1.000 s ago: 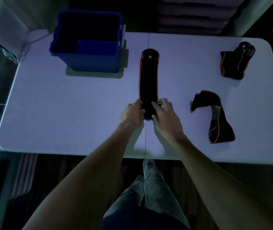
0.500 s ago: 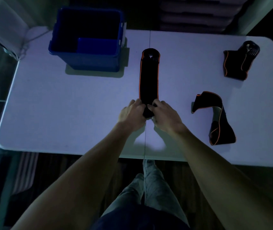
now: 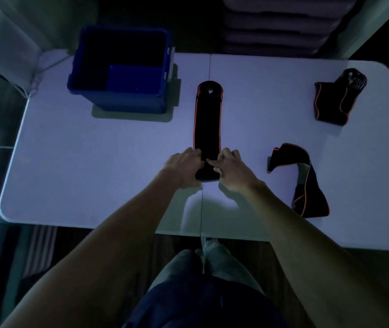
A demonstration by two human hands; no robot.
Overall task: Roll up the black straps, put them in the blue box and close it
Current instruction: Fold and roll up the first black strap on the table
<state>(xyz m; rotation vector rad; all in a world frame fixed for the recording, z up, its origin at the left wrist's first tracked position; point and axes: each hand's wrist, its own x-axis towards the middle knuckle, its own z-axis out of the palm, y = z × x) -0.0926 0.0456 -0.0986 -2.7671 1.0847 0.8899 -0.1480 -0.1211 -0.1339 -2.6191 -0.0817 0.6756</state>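
Two loose straps (image 3: 302,181) beside hands (image 3: 209,165).

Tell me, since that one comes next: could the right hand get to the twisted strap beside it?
Probably yes. The right hand grips the middle strap, so it must let go first. Bare table lies between it and the twisted strap; nothing stands in between.

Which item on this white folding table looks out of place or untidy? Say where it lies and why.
The black orange-edged strap near the table's right front lies twisted and kinked, not flat like the straight black strap both hands are rolling. The folded strap at the far right looks bunched. The open blue plastic box sits squarely.
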